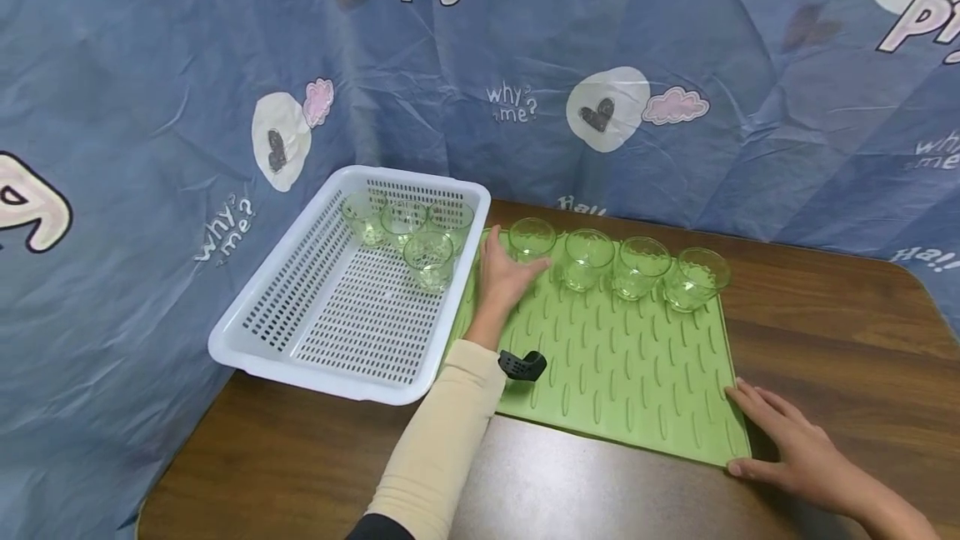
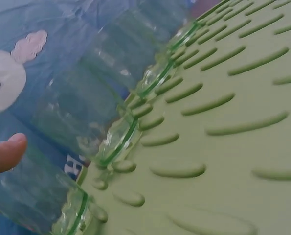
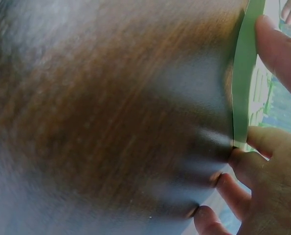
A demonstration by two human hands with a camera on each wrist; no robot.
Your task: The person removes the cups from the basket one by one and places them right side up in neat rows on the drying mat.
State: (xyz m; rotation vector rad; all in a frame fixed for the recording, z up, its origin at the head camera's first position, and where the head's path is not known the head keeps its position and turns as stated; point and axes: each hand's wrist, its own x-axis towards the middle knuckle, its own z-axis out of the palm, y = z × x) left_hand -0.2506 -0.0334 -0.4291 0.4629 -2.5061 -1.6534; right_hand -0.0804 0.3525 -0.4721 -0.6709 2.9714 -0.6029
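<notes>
My left hand [image 1: 506,273] is at the leftmost green glass [image 1: 532,242] on the green ridged mat [image 1: 622,365], thumb and fingers spread to either side of it. In the left wrist view the thumb [image 2: 6,155] shows close by that glass [image 2: 42,196]. Three more glasses stand upright in a row to its right, among them the end glass [image 1: 696,280]. My right hand [image 1: 802,448] rests at the mat's front right corner, fingers extended. Its fingertips touch the mat's edge [image 3: 243,83] in the right wrist view.
A white perforated basket [image 1: 262,369] stands left of the mat and holds several green glasses, one of them a nearer glass [image 1: 429,263]. The brown wooden table [image 1: 825,315] extends under everything. Behind it hangs a blue printed cloth [image 1: 487,48].
</notes>
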